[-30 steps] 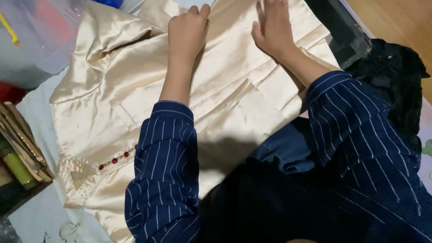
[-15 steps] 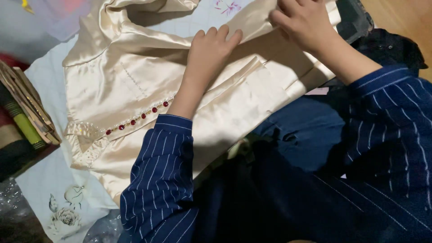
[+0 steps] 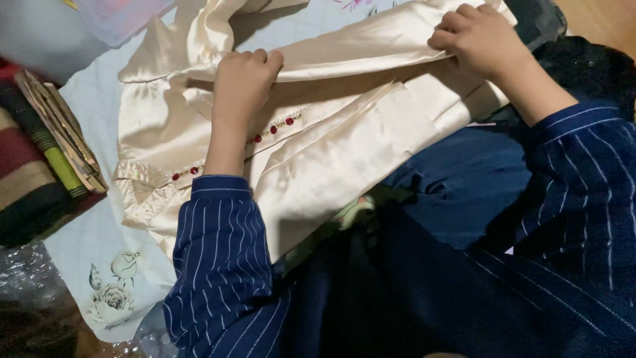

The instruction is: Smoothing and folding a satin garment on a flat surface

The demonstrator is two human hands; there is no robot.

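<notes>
Because it lies spread flat over the pale sheet, the garment can be handled along its whole width, and the lines below run from the largest thing to the smallest.

Sheet: a pale blue-white quilted cloth [image 3: 93, 245] with a printed flower at its near corner; it serves as the bed under everything, so the satin lies on cloth, not on the floor.

Garment: a cream satin jacket [image 3: 344, 152] lies across the sheet in front of the person, its far edge lifted and turned over toward them, so a long fold runs between the two hands.

Sleeves: navy pinstriped sleeves [image 3: 218, 265] reach out over the jacket, both arms extended so the fold can be held at two points.

Stack at left: striped folded fabrics [image 3: 30, 179] and a bundle of flat tan strips [image 3: 63, 136] lie just beside the sheet, apart from the jacket.

Right hand: the right hand [image 3: 487, 43] is closed on the turned edge of the jacket near its far right end.

Left hand: the left hand [image 3: 242, 86] is curled over the same edge near the middle, fingers pinching the satin.

Buttons: a row of small dark red buttons [image 3: 271, 129] runs diagonally just beneath the left wrist, partly hidden by it.
</notes>
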